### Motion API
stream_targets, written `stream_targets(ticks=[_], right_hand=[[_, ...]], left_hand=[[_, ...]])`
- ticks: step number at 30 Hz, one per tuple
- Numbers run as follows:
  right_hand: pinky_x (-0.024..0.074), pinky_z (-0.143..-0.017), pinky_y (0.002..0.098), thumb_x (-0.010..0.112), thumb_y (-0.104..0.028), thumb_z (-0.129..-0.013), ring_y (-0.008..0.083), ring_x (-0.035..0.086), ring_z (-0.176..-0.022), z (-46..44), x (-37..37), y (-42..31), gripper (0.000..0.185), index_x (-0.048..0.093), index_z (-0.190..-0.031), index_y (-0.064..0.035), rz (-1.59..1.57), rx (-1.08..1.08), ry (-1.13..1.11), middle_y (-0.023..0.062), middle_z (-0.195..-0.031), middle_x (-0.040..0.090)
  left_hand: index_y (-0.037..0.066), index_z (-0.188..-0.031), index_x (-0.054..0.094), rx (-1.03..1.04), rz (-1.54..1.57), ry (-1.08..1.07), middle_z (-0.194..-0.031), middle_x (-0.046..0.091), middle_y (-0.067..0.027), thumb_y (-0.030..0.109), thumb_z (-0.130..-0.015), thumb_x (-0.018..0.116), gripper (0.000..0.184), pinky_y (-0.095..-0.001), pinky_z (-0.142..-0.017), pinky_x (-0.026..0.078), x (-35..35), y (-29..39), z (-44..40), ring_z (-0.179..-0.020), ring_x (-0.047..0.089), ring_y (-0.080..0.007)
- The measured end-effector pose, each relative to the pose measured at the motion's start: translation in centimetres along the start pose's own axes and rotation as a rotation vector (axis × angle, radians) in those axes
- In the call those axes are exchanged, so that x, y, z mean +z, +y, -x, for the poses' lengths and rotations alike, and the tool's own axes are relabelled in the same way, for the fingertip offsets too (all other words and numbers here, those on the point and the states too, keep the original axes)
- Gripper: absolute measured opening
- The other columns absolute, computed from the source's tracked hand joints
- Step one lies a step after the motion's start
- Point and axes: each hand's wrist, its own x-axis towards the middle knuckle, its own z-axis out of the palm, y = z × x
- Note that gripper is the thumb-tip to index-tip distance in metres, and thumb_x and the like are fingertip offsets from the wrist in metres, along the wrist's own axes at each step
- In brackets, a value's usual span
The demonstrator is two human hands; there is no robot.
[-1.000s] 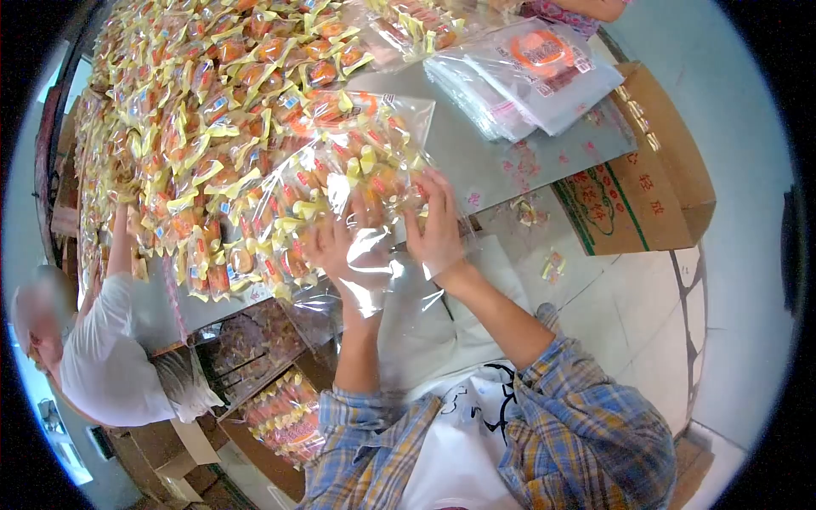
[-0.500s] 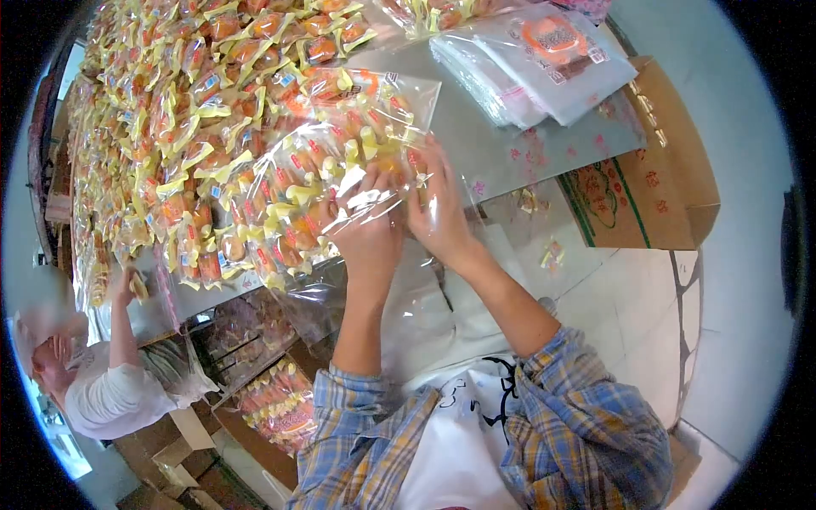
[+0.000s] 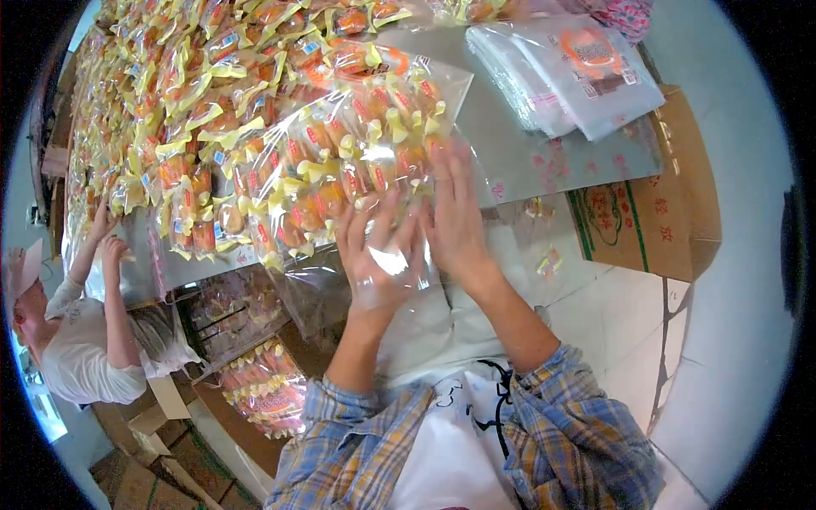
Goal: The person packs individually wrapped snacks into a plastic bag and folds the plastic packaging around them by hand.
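A large clear bag (image 3: 340, 161) filled with rows of small wrapped pastries lies at the near edge of the table. Inside the bag's near, loose end is my left hand (image 3: 382, 246), its fingers spread against the lowest pastries, with plastic glare over its back. My right hand (image 3: 456, 208) presses flat at the bag's right side, fingers stretched up along the end of the rows. Beyond the bag spreads a thick pile of wrapped pastries (image 3: 170, 93). A stack of flat printed bags (image 3: 586, 72) lies to the right on the metal table (image 3: 484, 161).
A cardboard carton (image 3: 650, 204) stands beyond the table's right end. Below the table, an open box (image 3: 263, 387) holds packed pastries. At the left, a co-worker (image 3: 93, 348) reaches toward the pile. More cartons (image 3: 161, 450) stand at lower left. Wrapped pieces lie on the floor.
My left hand's fingers have spread wider and my right hand has flattened along the bag's side. The view has shifted slightly. The co-worker now has both hands raised by the table edge.
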Motion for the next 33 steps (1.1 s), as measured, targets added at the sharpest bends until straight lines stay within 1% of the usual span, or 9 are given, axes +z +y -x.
stream_targets(ticks=[4,7,11,15,16,21,25,27,33], right_hand=[[0.0287,-0.126,0.0529,0.056,-0.003,-0.096,0.0495,0.030,-0.152,1.2,0.5,1.5,0.063,0.036,-0.155,0.0027,0.061,-0.064,-0.072,0.0318,-0.162,0.032],[0.0355,-0.122,0.0525,0.052,-0.001,-0.099,0.0495,0.036,-0.149,0.6,1.3,2.6,0.057,0.039,-0.154,0.0023,0.017,-0.202,0.058,0.0311,-0.159,0.036],[0.0411,-0.117,0.0501,0.055,0.007,-0.097,0.0450,0.041,-0.146,-0.5,0.9,1.7,0.053,0.050,-0.149,-0.0037,-0.058,-0.060,0.035,0.0256,-0.158,0.041],[0.0416,-0.117,0.0497,0.055,0.008,-0.096,0.0443,0.043,-0.144,-1.0,0.5,2.5,0.056,0.047,-0.151,-0.0012,-0.084,-0.060,0.048,0.0252,-0.154,0.042],[0.0411,-0.117,0.0494,0.053,0.005,-0.098,0.0450,0.045,-0.141,-1.1,0.4,2.2,0.052,0.047,-0.150,0.0021,-0.088,-0.078,0.056,0.0266,-0.151,0.044],[0.0371,-0.121,0.0519,0.060,-0.002,-0.096,0.0516,0.037,-0.147,1.3,-0.3,0.3,0.056,0.042,-0.147,0.0139,0.127,-0.009,-0.115,0.0314,-0.162,0.029],[0.0262,-0.124,0.0562,0.065,0.005,-0.088,0.0518,0.029,-0.152,3.5,-0.5,1.6,0.077,0.034,-0.158,-0.0008,-0.107,-0.049,-0.080,0.0297,-0.163,0.031],[0.0267,-0.123,0.0567,0.067,0.004,-0.086,0.0511,0.029,-0.152,2.9,-0.6,1.1,0.078,0.036,-0.157,-0.0014,-0.107,-0.131,-0.060,0.0283,-0.162,0.033],[0.0214,-0.123,0.0666,0.080,-0.015,-0.083,0.0431,0.031,-0.153,-1.1,-0.5,-2.0,0.072,0.055,-0.150,-0.0118,0.052,-0.315,-0.123,0.0154,-0.159,0.043]], left_hand=[[0.012,-0.107,0.078,-0.015,0.172,-0.072,-0.130,0.072,-0.0089,0.005,-0.073,0.078,0.035,-0.0521,-0.109,0.045,-1.8,1.2,4.2,-0.122,0.063,-0.0318],[0.012,-0.105,0.077,-0.080,0.260,-0.114,-0.121,0.074,-0.0067,0.005,-0.072,0.077,0.034,-0.0498,-0.105,0.046,-2.6,1.4,5.4,-0.115,0.065,-0.0295],[0.008,-0.104,0.075,-0.059,0.291,-0.094,-0.113,0.073,-0.0057,0.000,-0.070,0.075,0.035,-0.0477,-0.094,0.052,-3.4,-0.5,5.6,-0.104,0.067,-0.0293],[0.006,-0.114,0.074,-0.098,0.054,0.035,-0.117,0.072,-0.0087,-0.005,-0.074,0.074,0.041,-0.0464,-0.095,0.053,-3.9,-3.2,5.3,-0.110,0.067,-0.0334],[0.005,-0.124,0.071,-0.082,0.032,-0.037,-0.130,0.070,-0.0132,-0.008,-0.077,0.074,0.048,-0.0472,-0.100,0.053,-4.6,-3.4,4.9,-0.118,0.066,-0.0359],[0.007,-0.136,0.067,-0.148,-0.141,-0.092,-0.145,0.061,-0.0140,0.011,-0.082,0.076,0.055,-0.0505,-0.115,0.036,-4.1,-3.2,4.0,-0.137,0.052,-0.0344],[0.008,-0.124,0.069,-0.190,-0.328,-0.090,-0.148,0.057,-0.0155,0.018,-0.083,0.074,0.042,-0.0535,-0.118,0.030,-3.7,-3.7,3.9,-0.140,0.049,-0.0341],[0.009,-0.135,0.065,-0.212,-0.258,-0.100,-0.152,0.055,-0.0141,0.020,-0.084,0.074,0.052,-0.0564,-0.121,0.025,-3.2,-4.4,4.1,-0.142,0.047,-0.0336],[0.013,-0.144,0.063,-0.246,-0.308,-0.125,-0.153,0.055,-0.0107,0.025,-0.085,0.075,0.061,-0.0584,-0.125,0.016,-3.3,-4.2,4.0,-0.145,0.045,-0.0308]])
